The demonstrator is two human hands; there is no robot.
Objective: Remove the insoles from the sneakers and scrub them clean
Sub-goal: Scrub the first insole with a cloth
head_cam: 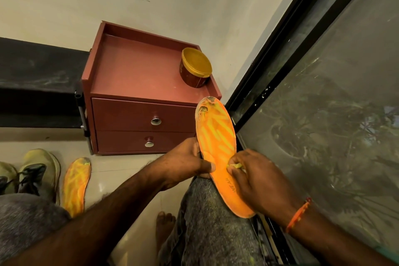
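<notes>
Held insole: an orange insole (218,147) with yellow streaks lies on the person's right knee (207,205), its patterned face up.
Long axis: it runs from the lower right, near the right wrist, up and to the left toward the cabinet; the worn, peeling toe end points away from the person, up toward the cabinet's front corner, and the heel end points back toward the body.
Left hand: the left hand (185,164) grips the insole's left edge at mid-length, thumb lying across the top face and fingers curled behind it.
Right hand: the right hand (257,181) rests over the heel half, its fingertips pinching a small yellowish scrap (236,166) against the orange surface; what the scrap is I cannot tell. An orange thread band (299,215) circles the wrist.
Second insole: another orange insole (76,185) lies flat on the floor, toe end pointing away from the person, just beside the sneakers.
Sneakers: a pale green pair (36,170) with dark laces stands on the floor at the left edge.
Cabinet: a reddish-brown cabinet (140,84) with two drawers stands against the wall; a round tub (195,68) with a yellow lid sits on its top near the right rear corner.
Window: dark-framed glass (323,103) runs along the right side.
</notes>
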